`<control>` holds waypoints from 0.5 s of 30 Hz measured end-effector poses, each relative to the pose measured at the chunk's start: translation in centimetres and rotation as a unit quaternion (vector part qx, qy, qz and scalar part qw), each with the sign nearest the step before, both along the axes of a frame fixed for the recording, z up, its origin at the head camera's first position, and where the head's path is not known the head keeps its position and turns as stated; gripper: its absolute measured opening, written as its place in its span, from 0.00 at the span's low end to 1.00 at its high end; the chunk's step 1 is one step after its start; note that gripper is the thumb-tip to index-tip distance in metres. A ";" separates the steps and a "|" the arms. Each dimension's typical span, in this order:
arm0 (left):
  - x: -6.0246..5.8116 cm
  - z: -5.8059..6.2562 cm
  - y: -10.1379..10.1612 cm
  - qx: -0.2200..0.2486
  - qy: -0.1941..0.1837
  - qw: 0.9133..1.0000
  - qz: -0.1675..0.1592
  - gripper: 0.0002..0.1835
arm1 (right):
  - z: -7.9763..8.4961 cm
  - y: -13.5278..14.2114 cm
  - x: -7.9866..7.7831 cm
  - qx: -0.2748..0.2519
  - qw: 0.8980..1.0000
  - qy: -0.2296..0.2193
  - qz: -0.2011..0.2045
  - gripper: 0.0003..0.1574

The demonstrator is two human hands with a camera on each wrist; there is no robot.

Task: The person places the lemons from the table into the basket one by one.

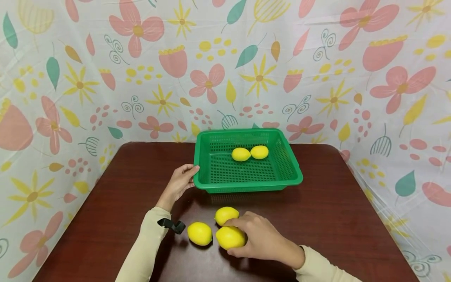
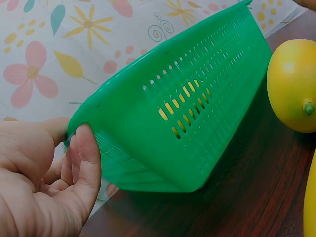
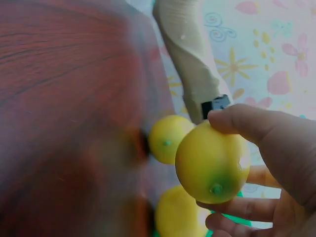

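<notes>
My left hand [image 1: 179, 182] grips the left rim of a green plastic basket [image 1: 248, 183], thumb and fingers pinching its edge in the left wrist view. Two yellow lemons, one on the left [image 1: 241, 154] and one on the right [image 1: 259, 152], lie inside the basket. In front of it, my right hand [image 1: 260, 237] holds a lemon [image 1: 230, 237] between thumb and fingers; the right wrist view shows the lemon's green stem tip [image 3: 216, 188]. Two more lemons rest on the table, one just behind the held one [image 1: 226, 216] and one to its left [image 1: 199, 234].
The dark brown wooden table [image 1: 327, 211] reaches back to a floral-patterned curtain [image 1: 246, 70] that surrounds it on the back and both sides. A black camera strap [image 1: 171, 225] sits on the left wrist, close to the leftmost lemon.
</notes>
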State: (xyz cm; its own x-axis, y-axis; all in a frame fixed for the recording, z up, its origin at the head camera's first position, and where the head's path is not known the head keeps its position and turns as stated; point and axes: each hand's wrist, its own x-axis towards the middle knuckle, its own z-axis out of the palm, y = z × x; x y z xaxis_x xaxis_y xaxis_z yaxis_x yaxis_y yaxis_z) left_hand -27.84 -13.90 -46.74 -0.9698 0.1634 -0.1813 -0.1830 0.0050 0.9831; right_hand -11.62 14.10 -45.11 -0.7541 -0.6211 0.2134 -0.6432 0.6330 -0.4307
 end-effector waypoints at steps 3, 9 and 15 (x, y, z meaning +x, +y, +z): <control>0.0 0.0 0.0 0.002 0.002 1.000 -0.002 0.22 | 1.5 0.7 -0.6 -0.003 0.999 -0.028 0.015 0.33; 0.0 0.0 0.1 0.006 -0.004 1.000 -0.002 0.21 | 4.7 2.0 -1.9 0.004 0.998 -0.060 0.022 0.33; -0.1 -0.2 0.1 0.007 -0.003 1.000 -0.001 0.22 | 7.5 3.5 -4.0 0.013 0.999 -0.025 0.036 0.31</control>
